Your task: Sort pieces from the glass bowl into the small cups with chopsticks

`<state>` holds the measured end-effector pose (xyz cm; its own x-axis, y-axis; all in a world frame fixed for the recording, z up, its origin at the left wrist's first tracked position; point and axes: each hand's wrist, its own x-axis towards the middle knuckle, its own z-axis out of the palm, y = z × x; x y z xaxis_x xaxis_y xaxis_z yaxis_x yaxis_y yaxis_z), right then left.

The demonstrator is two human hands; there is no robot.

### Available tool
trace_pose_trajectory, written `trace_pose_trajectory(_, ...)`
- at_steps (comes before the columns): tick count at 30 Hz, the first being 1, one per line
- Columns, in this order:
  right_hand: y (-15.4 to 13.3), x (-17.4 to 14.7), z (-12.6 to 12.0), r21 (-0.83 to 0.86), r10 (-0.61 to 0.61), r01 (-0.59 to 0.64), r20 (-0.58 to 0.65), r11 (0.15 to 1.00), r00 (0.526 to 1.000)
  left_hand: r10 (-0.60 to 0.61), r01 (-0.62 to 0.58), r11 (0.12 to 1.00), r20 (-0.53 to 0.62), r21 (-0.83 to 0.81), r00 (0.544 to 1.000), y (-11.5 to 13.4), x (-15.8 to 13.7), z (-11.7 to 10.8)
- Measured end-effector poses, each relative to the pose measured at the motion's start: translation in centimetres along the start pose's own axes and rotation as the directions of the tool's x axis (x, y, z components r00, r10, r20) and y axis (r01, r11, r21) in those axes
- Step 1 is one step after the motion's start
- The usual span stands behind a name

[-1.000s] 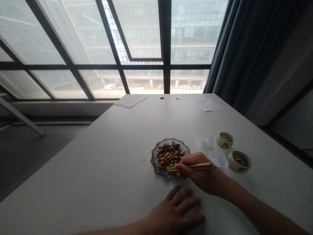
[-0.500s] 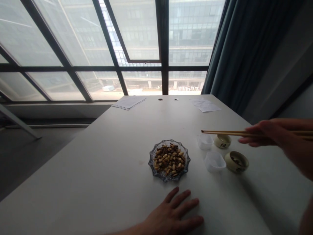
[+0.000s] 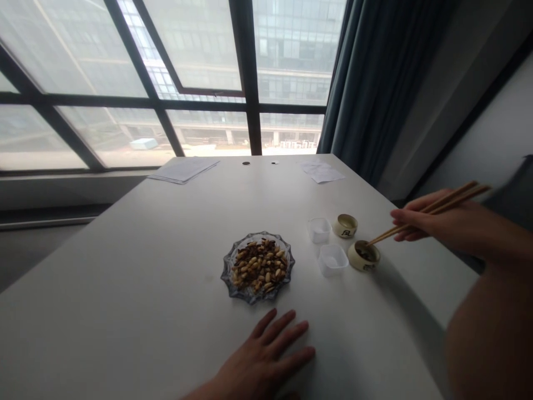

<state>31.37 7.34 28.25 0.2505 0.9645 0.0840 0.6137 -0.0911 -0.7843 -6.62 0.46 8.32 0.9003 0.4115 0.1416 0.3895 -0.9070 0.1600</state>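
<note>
My right hand [image 3: 428, 219] is closed around a pair of chopsticks [image 3: 447, 203], which slant down to the left. Their tips reach the mouth of the nearer small ceramic cup [image 3: 363, 261], where several dark pieces lie; whether the tips grip a piece I cannot tell. On the table, my left hand [image 3: 270, 353] lies flat with its fingers spread, holding nothing. Just beyond it stands a scalloped glass dish [image 3: 231, 286] heaped with a mix of nuts and dark seeds [image 3: 262, 266].
A second ceramic cup [image 3: 345, 226] stands farther back. Two clear plastic containers, one nearer [image 3: 333, 261] and one farther [image 3: 319, 230], sit left of the cups. Papers lie in a left stack [image 3: 183, 170] and a right sheet [image 3: 322, 171] on the white table [image 3: 145, 266].
My right hand has brought the chopsticks from above the farther cup down to the nearer one, tilting them steeply. The view has turned right. My left hand stays flat on the table.
</note>
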Motion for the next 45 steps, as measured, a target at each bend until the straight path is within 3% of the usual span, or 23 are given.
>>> trace_pose_trajectory(3, 0.8, 1.3, 0.9, 0.001, 0.069, -0.070, 0.168, 0.998, 0.983, 0.010, -0.010, 1.000, -0.007, 0.000, 1.000, -0.1, 0.0, 0.0)
trace_pose_trajectory(7, 0.9, 2.3, 1.7, -0.015, 0.085, -0.083, 0.249, 0.996, 0.965, 0.019, -0.019, 1.000, 0.013, -0.002, 1.000, -0.2, 0.1, 0.0)
trace_pose_trajectory(11, -0.4, 1.5, 1.9, 0.014, 0.027, -0.029, 0.111, 0.999, 0.993, 0.007, -0.006, 1.000, 0.015, -0.018, 1.000, 0.0, 0.1, -0.3)
trace_pose_trajectory(14, -1.9, 0.1, 2.5, 0.078, -0.110, 0.111, -0.020, 0.991, 0.994, -0.008, 0.009, 1.000, 0.044, -0.027, 0.999, 0.2, 0.1, -0.7)
trace_pose_trajectory(17, -3.6, -1.3, 4.4, 0.101, -0.269, 0.268, -0.008, 0.958, 0.963, -0.019, 0.020, 0.999, 0.064, -0.025, 0.998, 0.3, 0.1, -0.8)
trace_pose_trajectory(19, -4.5, -2.0, 6.4, 0.175, -0.355, 0.333, 0.118, 0.927, 0.927, -0.014, 0.015, 0.999, 0.038, -0.029, 0.999, 0.3, 0.0, -0.5)
trace_pose_trajectory(22, -5.2, -2.9, 10.0, 0.250, -0.443, 0.372, 0.370, 0.894, 0.816, -0.006, 0.006, 1.000, -0.008, -0.029, 1.000, 0.1, -0.2, 0.2)
trace_pose_trajectory(25, -5.3, -3.5, 13.3, 0.246, -0.449, 0.377, 0.526, 0.893, 0.722, -0.008, 0.008, 1.000, 0.006, -0.021, 1.000, 0.0, -0.4, 0.8)
trace_pose_trajectory(27, -5.2, -3.9, 14.9, 0.242, -0.427, 0.354, 0.582, 0.903, 0.692, 0.005, -0.005, 1.000, 0.018, -0.024, 1.000, -0.1, -0.4, 0.9)
trace_pose_trajectory(32, -5.1, -4.7, 16.8, 0.235, -0.401, 0.327, 0.605, 0.915, 0.688, 0.016, -0.015, 1.000, 0.030, -0.022, 0.999, 0.0, -0.4, 0.9)
trace_pose_trajectory(45, -4.7, -5.7, 18.3, 0.109, -0.485, 0.512, 0.535, 0.852, 0.692, 0.009, -0.009, 1.000, 0.018, -0.019, 1.000, 0.0, -0.3, 1.0)
